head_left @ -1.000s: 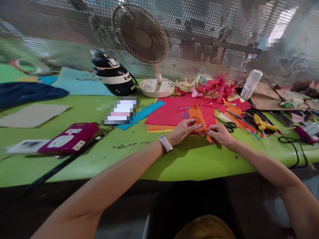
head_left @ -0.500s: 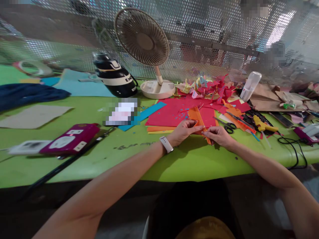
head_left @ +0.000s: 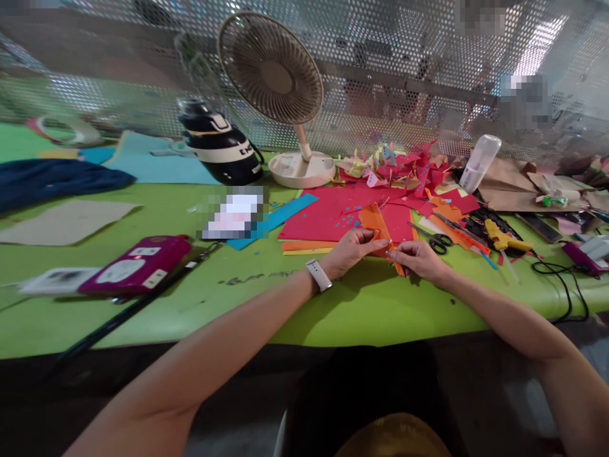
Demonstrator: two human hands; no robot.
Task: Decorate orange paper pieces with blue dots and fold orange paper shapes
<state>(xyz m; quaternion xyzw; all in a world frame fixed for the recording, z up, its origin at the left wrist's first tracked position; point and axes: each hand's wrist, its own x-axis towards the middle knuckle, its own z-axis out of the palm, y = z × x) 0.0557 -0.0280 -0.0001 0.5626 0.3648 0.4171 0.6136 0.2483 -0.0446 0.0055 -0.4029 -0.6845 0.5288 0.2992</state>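
Note:
Between both hands is a folded piece of orange paper, raised a little over the green table near its front edge. My left hand, with a pale watch band on the wrist, pinches the paper from the left. From the right, my right hand pinches its lower part between thumb and fingers. Behind the hands lie red paper sheets strewn with small blue bits, with orange and yellow sheets under them. Black-handled scissors lie just right of the orange paper.
A desk fan and a black bottle stand at the back. Folded paper shapes are heaped beside the fan. A yellow glue gun with its cord lies right; a purple power strip and a phone lie left.
Both hands keep their pinch on the orange paper in nearly the same place. The view has shifted very slightly.

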